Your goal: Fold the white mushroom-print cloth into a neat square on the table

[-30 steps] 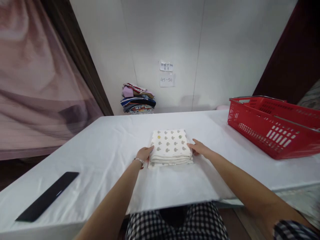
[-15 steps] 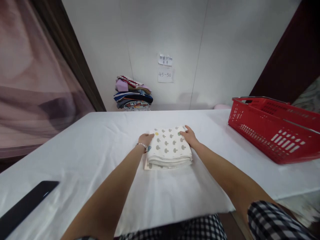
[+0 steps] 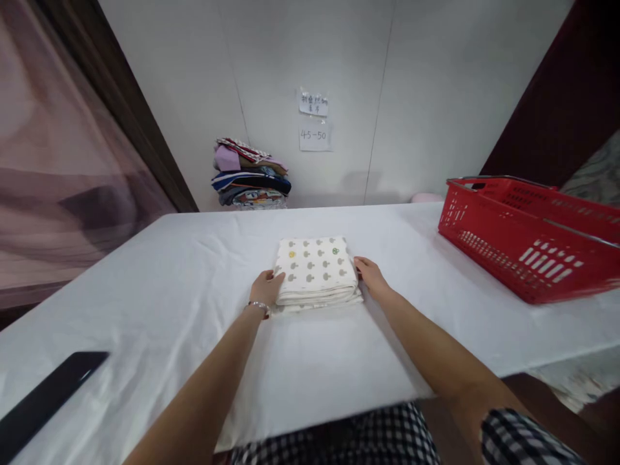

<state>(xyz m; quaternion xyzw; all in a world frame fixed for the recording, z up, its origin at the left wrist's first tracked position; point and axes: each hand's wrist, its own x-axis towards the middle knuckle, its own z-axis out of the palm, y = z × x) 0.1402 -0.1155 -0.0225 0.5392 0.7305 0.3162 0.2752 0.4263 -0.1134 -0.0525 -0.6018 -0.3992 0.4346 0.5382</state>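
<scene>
A folded white cloth [image 3: 317,265] with a grey mushroom-like print lies flat in a thick rectangular stack in front of me. Yellow and green round marks show near its far corners. My left hand [image 3: 265,288], a bracelet at its wrist, is closed on the cloth's left edge, the thumb at the upper side and other fingers partly hidden. On the opposite side, my right hand [image 3: 372,276] grips the right edge with bent fingers, their tips partly out of sight against the folds.
The bundle sits on a table with a white cover [image 3: 194,271]. At the right stands a red plastic basket [image 3: 513,245]. A pile of folded clothes [image 3: 252,174] rests by the back wall, below left of paper signs [image 3: 314,135]. A black flat device [image 3: 53,394] lies front left.
Both hands have slid from the far corners of the folded cloth toward me, down to its left and right sides. The view has shifted slightly.
</scene>
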